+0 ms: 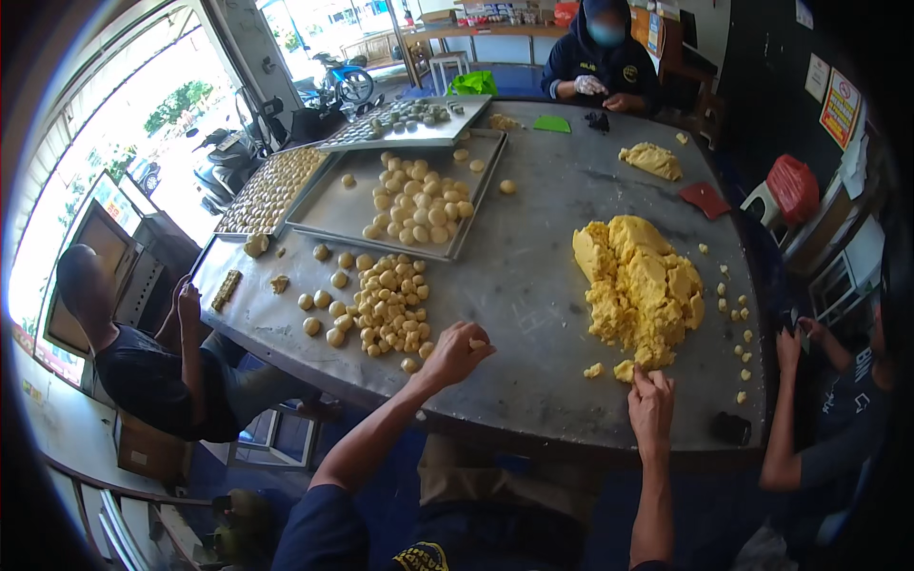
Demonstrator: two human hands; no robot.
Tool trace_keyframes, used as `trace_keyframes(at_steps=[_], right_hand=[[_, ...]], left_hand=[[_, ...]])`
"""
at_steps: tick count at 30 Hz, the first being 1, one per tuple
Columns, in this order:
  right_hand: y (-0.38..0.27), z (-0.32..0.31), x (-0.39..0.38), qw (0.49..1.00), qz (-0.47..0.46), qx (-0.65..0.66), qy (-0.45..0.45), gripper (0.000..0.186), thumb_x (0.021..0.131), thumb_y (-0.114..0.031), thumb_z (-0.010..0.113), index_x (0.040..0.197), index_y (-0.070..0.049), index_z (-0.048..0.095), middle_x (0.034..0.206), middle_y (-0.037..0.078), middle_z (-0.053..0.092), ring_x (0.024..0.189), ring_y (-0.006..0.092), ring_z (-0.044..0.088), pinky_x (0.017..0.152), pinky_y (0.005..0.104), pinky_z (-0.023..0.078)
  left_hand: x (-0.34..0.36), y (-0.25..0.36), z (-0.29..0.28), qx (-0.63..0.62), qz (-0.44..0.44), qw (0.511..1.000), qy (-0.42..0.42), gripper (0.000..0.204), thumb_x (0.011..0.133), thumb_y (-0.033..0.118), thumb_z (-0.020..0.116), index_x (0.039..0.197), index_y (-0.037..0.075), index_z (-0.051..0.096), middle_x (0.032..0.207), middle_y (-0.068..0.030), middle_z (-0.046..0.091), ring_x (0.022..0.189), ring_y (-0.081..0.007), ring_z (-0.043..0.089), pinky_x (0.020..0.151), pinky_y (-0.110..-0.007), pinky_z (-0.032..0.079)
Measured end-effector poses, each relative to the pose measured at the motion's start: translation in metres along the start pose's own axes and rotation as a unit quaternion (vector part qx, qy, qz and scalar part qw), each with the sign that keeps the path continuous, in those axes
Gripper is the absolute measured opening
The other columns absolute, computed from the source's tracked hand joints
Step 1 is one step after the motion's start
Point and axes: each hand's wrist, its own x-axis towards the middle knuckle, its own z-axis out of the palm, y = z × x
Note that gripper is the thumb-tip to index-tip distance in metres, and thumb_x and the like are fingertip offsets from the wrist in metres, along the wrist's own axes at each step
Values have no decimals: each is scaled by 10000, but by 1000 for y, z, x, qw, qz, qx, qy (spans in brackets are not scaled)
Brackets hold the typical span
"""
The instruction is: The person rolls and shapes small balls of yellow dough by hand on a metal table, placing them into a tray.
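My left hand (459, 355) is closed, its fingers curled round a small pale dough piece (478, 344), mostly hidden by the fingers. Just left of it lies a heap of small pale dough balls (390, 295). My right hand (652, 407) pinches a small yellow lump (625, 370) at the near edge of a big crumbly yellow mass (643, 285). A smaller yellow crumb (593, 370) sits beside that lump on the metal table (533, 381).
A tray (319, 205) holds larger balls; another tray (271, 190) is full of them. A raised tray (457, 128) bears greenish pieces. Small yellow bits (742, 373) line the right side near a dark object (731, 428). People (143, 371) work left, right and across.
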Motion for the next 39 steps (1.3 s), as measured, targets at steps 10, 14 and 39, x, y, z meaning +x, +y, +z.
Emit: trace_keyframes(at_steps=[10,14,39], right_hand=[[-11,11,-29,991,37,-49,121,423,939,-62,653,1344,34,580,1398,248,465,1226,423,499,1015,471,453],[-9,1,-17,987,79,125,67,399,906,-41,677,1299,13,634,1290,214,567,1175,391,528,1000,450,458],[1,4,-7,987,22,69,140,296,820,64,658,1108,29,719,1115,156,667,1029,370,598,885,438,495]], left_hand=[[32,-2,23,8,63,994,86,152,925,79,598,1060,10,592,1067,-203,621,1034,-363,624,873,-428,519],[17,-25,26,76,67,991,93,296,881,-27,525,1169,1,585,1099,-207,613,1054,-377,606,923,-444,497],[66,44,90,182,223,954,81,392,892,322,595,1137,31,501,1323,-214,438,1406,-371,330,1135,-658,157]])
